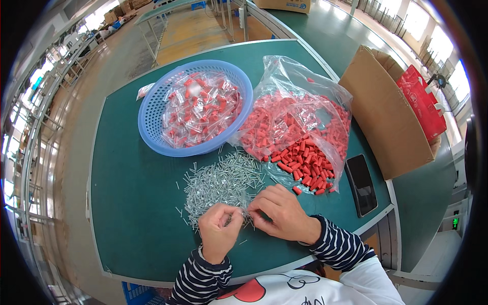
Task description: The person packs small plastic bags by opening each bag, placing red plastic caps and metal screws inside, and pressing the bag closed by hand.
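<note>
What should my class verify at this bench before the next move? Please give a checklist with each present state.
1. Contents of left hand and right hand: cannot tell; too small and partly hidden.
2. Silver screws within reach: ok, heaped right by both hands.
3. Screws all in one heap: not ok, a few lie stray.
4. Red plastic caps accessible: ok, some show at the clear plastic bag's mouth.
5. Small clear packets inside blue perforated basket: ok.
6. Black smartphone apart from screws: ok.
</note>
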Demonstrator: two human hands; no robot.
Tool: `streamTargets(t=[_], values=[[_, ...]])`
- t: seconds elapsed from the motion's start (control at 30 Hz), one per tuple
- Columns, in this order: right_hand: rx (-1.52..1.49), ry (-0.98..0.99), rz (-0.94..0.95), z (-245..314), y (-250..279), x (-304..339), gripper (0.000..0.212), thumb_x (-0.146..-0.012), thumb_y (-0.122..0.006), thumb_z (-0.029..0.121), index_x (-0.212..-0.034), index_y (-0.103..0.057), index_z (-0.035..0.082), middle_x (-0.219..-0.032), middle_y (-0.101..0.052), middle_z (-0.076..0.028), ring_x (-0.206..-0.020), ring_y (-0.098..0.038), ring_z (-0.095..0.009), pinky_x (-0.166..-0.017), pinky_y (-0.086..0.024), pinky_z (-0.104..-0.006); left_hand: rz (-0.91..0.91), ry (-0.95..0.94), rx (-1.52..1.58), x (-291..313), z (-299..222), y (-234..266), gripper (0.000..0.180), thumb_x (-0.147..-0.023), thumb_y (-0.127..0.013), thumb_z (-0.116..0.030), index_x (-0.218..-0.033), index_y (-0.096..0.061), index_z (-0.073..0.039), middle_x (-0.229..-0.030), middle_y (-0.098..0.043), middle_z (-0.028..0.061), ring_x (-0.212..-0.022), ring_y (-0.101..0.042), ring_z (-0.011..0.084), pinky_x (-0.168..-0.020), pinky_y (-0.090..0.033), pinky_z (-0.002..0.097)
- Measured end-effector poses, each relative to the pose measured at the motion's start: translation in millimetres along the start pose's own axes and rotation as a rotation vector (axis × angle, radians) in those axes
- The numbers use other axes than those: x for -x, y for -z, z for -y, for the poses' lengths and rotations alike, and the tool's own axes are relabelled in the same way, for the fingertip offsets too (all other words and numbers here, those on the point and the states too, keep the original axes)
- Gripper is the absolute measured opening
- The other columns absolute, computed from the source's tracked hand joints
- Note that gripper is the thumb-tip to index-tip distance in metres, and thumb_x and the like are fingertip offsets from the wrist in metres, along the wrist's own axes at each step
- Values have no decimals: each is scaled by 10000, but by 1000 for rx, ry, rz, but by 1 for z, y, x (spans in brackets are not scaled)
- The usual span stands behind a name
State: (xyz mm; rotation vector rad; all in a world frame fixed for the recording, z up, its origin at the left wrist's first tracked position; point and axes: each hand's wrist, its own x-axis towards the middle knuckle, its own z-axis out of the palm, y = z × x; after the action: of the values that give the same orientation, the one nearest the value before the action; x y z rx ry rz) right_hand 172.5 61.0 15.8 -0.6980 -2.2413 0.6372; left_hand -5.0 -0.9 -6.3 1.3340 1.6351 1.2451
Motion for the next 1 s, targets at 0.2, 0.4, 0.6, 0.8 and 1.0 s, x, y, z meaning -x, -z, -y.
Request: streamTargets(t=[0.2, 0.4, 0.6, 0.8, 1.0], values=[[22, -22, -46, 0, -3, 4, 225, -723, -715, 32, -919, -610, 68, -900, -602, -53, -820, -566, -242, -729, -427, -360, 21, -29, 16, -1, -5, -1, 65, -837, -669, 34, -785, -632, 18, -665, -493, -70, -575, -355, -21, -483, -247, 175], [123, 66, 4, 6, -5, 7, 289, -702, -726, 56, -974, -628, 68, -918, -576, -62, -864, -554, -243, -730, -420, -366, 8, -26, 95, 3, -6, -2, 40, -781, -698, -5, -795, -662, -13, -650, -545, 16, -549, -457, 62, -496, -360, 233], [147, 43, 79, 2, -6, 7, 227, -751, -710, 89, -965, -636, 78, -911, -567, -61, -856, -548, -247, -710, -403, -362, 13, -194, -103, 2, -19, 0, 44, -788, -700, -17, -827, -679, -17, -671, -559, 43, -536, -471, 100, -491, -366, 244], [-18, 75, -7, -6, 3, 4, 200, -781, -716, 66, -969, -650, 72, -932, -594, -57, -860, -573, -244, -737, -427, -366, 130, -134, -8, -4, -17, 6, 121, -805, -705, 2, -925, -709, 18, -671, -507, -15, -562, -374, 31, -494, -287, 221], [34, 123, 39, -11, 13, 2, 263, -713, -729, 31, -962, -667, 88, -945, -602, -38, -895, -584, -228, -754, -434, -361, 90, -238, -234, -4, -13, 9, 290, -780, -761, -58, -1063, -700, -35, -682, -524, 8, -533, -398, 69, -489, -311, 241]])
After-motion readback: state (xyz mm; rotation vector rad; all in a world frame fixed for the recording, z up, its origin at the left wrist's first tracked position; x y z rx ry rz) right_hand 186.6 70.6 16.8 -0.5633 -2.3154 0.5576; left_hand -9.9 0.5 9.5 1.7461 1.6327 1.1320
